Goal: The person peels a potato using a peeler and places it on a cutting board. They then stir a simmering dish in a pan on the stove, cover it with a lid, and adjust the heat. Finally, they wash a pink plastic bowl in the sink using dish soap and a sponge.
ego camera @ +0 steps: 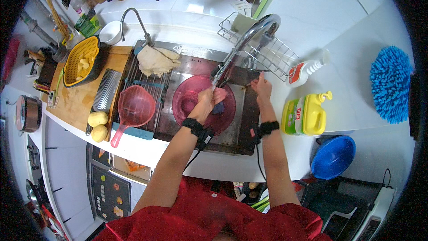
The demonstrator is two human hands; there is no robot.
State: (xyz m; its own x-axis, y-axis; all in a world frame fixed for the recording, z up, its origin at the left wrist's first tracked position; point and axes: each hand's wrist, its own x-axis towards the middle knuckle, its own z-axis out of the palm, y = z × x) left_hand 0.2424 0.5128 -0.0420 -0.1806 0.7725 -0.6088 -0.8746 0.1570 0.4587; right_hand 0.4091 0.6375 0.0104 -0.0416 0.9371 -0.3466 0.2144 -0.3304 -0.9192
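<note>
Beneath the spout of a chrome kitchen faucet (247, 35), my left hand (210, 99) is spread with its fingers pointing right. It is above a translucent pink plastic basin (184, 107) in the stainless steel sink (245, 120). Something dark blue (218, 108) shows in the basin, partly hidden by the hand. My right hand (263, 88) is raised at the sink's right rim, close to the faucet's base and below a wire rack (272, 52). Its fingers are bent near a dark lever-like part; a grip on it cannot be made out.
Left of the basin, a pink ladle (136, 105) and a beige cloth (157, 59) lie on a roll-up rack (160, 103). A wooden board (73, 102) holds a crinkle-blade knife (106, 90), peeled potatoes (98, 125) and a yellow basket (78, 70). A yellow jug (309, 115) and spray bottle (306, 68) stand right.
</note>
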